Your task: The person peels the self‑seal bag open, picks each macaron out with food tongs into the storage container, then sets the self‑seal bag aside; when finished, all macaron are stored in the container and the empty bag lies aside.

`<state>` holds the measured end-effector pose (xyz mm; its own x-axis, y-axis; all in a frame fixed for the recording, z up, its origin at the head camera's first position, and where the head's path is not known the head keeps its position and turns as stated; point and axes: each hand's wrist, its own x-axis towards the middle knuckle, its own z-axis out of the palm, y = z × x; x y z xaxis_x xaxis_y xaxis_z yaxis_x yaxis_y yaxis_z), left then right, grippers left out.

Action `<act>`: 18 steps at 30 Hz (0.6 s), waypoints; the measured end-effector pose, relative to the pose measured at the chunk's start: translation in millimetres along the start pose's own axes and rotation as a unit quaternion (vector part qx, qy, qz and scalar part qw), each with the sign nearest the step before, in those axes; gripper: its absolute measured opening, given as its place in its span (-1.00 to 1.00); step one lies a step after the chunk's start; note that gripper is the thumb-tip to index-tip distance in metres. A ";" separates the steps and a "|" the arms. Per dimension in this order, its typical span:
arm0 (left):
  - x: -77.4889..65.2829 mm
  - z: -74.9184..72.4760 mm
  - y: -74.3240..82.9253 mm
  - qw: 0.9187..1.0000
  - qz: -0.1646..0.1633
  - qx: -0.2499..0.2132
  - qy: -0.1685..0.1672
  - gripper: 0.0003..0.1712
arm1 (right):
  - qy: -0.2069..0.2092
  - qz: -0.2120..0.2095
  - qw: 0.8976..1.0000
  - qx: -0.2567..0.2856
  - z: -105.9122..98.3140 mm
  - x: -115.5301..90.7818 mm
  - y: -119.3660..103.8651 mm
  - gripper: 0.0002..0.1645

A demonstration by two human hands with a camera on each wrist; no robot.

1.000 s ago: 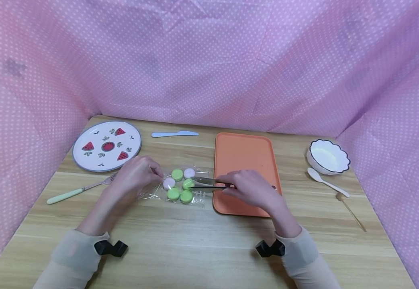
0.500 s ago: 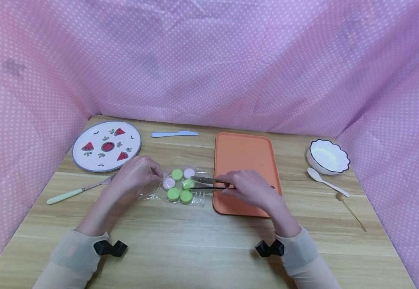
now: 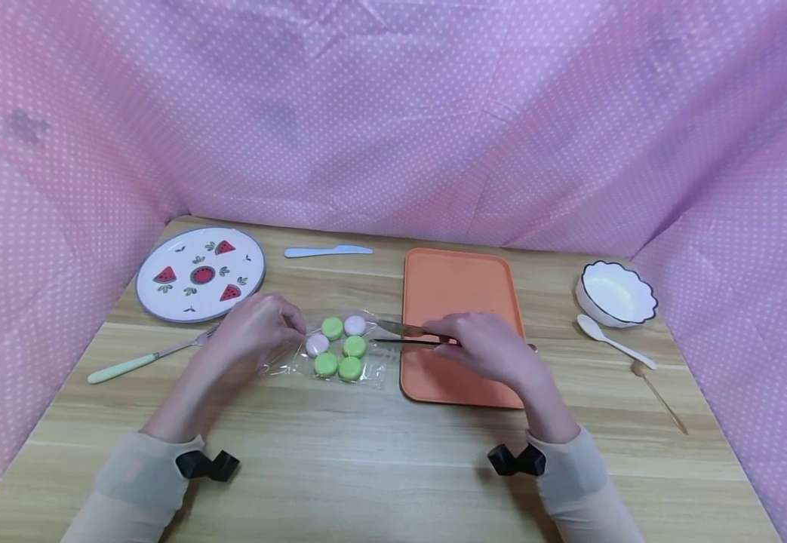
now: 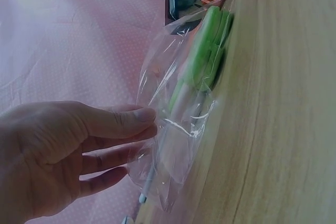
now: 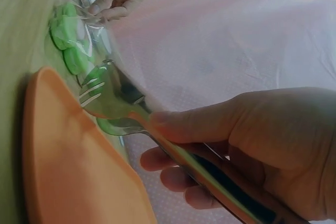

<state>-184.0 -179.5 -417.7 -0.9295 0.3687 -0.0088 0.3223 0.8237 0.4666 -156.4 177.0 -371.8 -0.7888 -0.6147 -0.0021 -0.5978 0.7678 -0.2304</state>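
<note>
In the head view, several macarons, green ones (image 3: 326, 365) and pale lilac ones (image 3: 355, 325), lie in a clear plastic bag (image 3: 279, 363) at mid-table. My left hand (image 3: 262, 323) pinches the bag's left end between thumb and fingers, holding that edge raised in the left wrist view. Metal serving tongs (image 5: 176, 156) with a fork-shaped tip are gripped in my right hand (image 3: 484, 345). The two tong arms stand apart over the orange tray's left edge, their tips right by the bag's right end. Nothing shows between them.
The orange tray (image 3: 461, 283) lies under my right hand. A watermelon-patterned plate (image 3: 182, 290), a green-handled fork (image 3: 124, 368) and a blue knife (image 3: 325, 251) lie left and behind. At right are a scalloped bowl (image 3: 616, 294), a white spoon (image 3: 613, 343) and a thin gold spoon (image 3: 661, 400).
My right hand has drawn the tongs to the right and slightly back, so their tips no longer overlap the macarons. My left hand and the bag have stayed in place.
</note>
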 end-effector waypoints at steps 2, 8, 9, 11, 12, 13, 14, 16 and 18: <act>-0.5 0.2 -0.4 1.000 -0.004 -0.002 -0.001 -0.87 | -0.004 0.006 1.000 0.002 -1.2 -1.2 0.0 -0.75; -1.4 0.7 -0.8 1.000 -0.017 -0.001 -0.006 -0.85 | 0.007 -0.001 1.000 -0.004 -1.2 -3.1 -1.7 -0.73; -1.5 1.0 -0.9 1.000 -0.018 -0.002 -0.006 -0.84 | 0.009 -0.003 1.000 -0.006 -1.2 -3.3 -2.3 -0.74; -1.5 1.2 -1.3 1.000 -0.018 -0.001 -0.007 -0.84 | 0.009 -0.006 1.000 -0.004 -1.3 -3.8 -3.8 -0.77; -1.5 1.3 -1.5 1.000 -0.019 0.000 -0.008 -0.84 | 0.007 -0.004 1.000 -0.003 -1.8 -4.2 -4.7 -0.79; -1.7 1.4 -1.7 1.000 -0.021 -0.002 -0.009 -0.84 | 0.006 -0.003 1.000 -0.001 -2.0 -4.8 -5.3 -0.80; -1.7 1.5 -1.7 1.000 -0.021 -0.003 -0.010 -0.84 | 0.003 -0.001 1.000 0.001 -2.3 -5.4 -6.1 -0.80; -1.9 1.6 -2.0 1.000 -0.018 -0.005 -0.012 -0.85 | -0.001 0.001 1.000 0.002 -3.1 -6.5 -8.3 -0.80; -1.9 1.6 -2.1 1.000 -0.019 -0.005 -0.012 -0.85 | -0.003 -0.001 1.000 -0.003 -3.3 -7.2 -10.9 -0.77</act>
<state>-182.6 -181.2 -420.0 -0.9364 0.3476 -0.0473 0.2852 0.8329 0.4743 -144.7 173.7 -366.1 -0.7868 -0.6171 -0.0070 -0.6002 0.7679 -0.2239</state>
